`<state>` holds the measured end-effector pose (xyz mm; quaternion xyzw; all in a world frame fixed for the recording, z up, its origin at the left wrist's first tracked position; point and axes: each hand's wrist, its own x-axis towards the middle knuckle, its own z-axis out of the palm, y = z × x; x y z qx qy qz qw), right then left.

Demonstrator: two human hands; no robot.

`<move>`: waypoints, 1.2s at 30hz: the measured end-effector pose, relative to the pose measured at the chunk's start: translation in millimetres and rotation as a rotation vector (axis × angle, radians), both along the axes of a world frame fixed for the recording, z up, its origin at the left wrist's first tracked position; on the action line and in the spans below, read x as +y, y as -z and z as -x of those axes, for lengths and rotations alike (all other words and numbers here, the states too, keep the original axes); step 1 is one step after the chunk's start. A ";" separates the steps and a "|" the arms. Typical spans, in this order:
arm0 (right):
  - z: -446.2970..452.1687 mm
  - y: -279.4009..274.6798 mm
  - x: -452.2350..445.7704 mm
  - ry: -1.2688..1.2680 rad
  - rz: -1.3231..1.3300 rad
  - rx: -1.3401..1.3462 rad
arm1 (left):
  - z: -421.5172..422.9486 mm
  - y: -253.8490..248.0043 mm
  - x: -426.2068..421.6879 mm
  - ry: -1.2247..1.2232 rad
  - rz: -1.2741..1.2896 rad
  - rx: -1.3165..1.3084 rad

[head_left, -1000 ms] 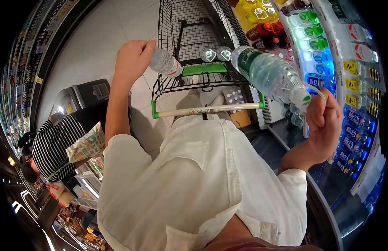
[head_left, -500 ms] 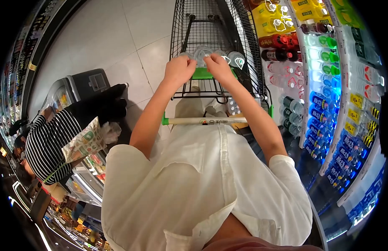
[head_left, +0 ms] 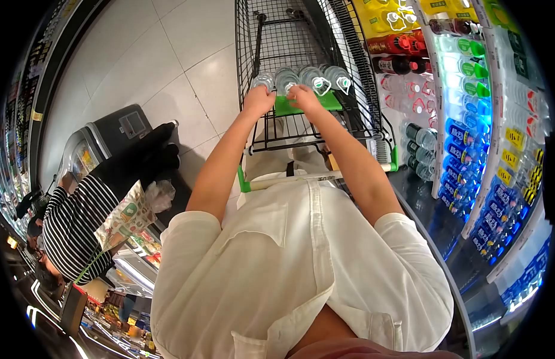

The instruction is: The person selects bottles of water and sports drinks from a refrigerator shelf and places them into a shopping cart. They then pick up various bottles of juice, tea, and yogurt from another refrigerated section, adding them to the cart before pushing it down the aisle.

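Observation:
Several large clear water bottles (head_left: 316, 78) with white carry loops stand in a row in the black wire shopping cart (head_left: 307, 141), behind its green panel (head_left: 316, 103). My left hand (head_left: 259, 100) is closed at the near side of the leftmost bottle (head_left: 264, 79); its fingertips are hidden. With curled fingers, my right hand (head_left: 304, 99) pinches at the top of the second bottle (head_left: 285, 78), just above the green panel. Both forearms reach over the cart's pale push bar (head_left: 289, 179), which lies near my waist.
On the right, shelves hold bottled drinks (head_left: 459, 143). To the left, a person in a striped top (head_left: 77, 218) bends beside a grey display case (head_left: 119, 128), with a patterned bag (head_left: 125, 216) at their side. Pale floor tiles (head_left: 194, 36) lie left of the cart.
My hands have moved apart slightly and lower in view, uncovering more of the bottles. The cart appears shifted a little left and down in view. The right forearm has swung left.

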<state>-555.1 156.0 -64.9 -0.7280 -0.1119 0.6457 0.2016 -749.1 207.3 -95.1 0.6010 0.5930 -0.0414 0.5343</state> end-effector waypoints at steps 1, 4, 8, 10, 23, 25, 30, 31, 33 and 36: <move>1.6 -1.5 1.7 0.086 -0.003 0.046 | -3.3 -1.9 -2.6 0.028 0.026 0.001; 1.3 -5.6 5.9 0.199 -0.054 0.111 | -13.6 3.7 -13.6 0.067 0.055 0.016; -8.9 -8.6 7.0 0.159 -0.047 0.058 | -16.8 4.6 -21.4 0.065 0.043 -0.006; -16.7 -24.4 -0.7 0.050 -0.098 -0.095 | -17.1 1.0 -26.1 0.029 -0.008 -0.033; -109.7 -257.2 -183.8 -0.706 -0.790 -1.016 | 55.6 -175.8 -133.6 0.172 -0.381 -0.238; -111.1 -244.1 -202.5 -0.786 -0.842 -1.124 | 60.3 -184.6 -158.9 0.196 -0.429 -0.213; -112.3 -218.4 -201.0 -0.800 -0.985 -1.221 | 59.4 -201.3 -172.9 0.151 -0.553 -0.157; -113.2 -215.8 -199.2 -0.794 -0.989 -1.223 | 57.8 -202.4 -171.8 0.125 -0.553 -0.167; -113.7 -211.9 -191.8 -0.803 -1.000 -1.216 | 59.2 -195.3 -166.7 0.123 -0.564 -0.155; -109.5 -209.5 -175.3 -0.822 -0.960 -1.231 | 64.7 -184.5 -152.2 0.125 -0.581 -0.132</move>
